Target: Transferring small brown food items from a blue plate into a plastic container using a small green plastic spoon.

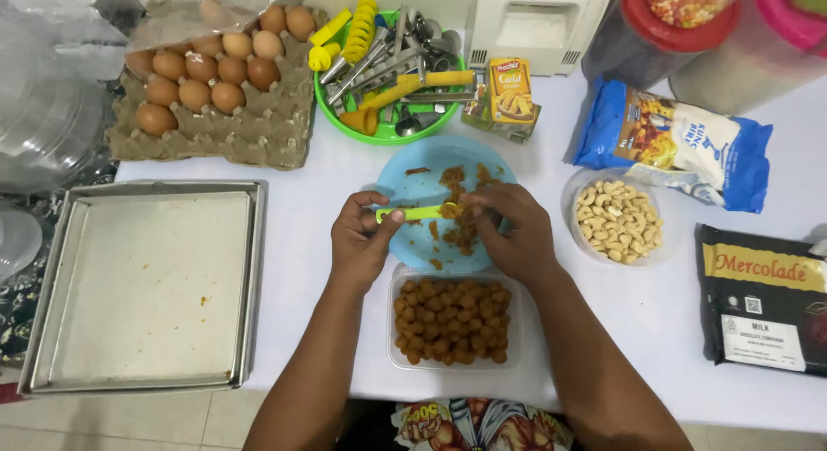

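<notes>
Centre frame: left hand [362,240] pinches the light, stiff green scoop [412,213] by its handle; right hand [508,231] presses soft, sticky filling [461,231] into its bowl.

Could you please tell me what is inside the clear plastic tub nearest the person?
The tub is full of small orange-brown balls. They cover its bottom, so whatever lies beneath cannot be seen.
</notes>
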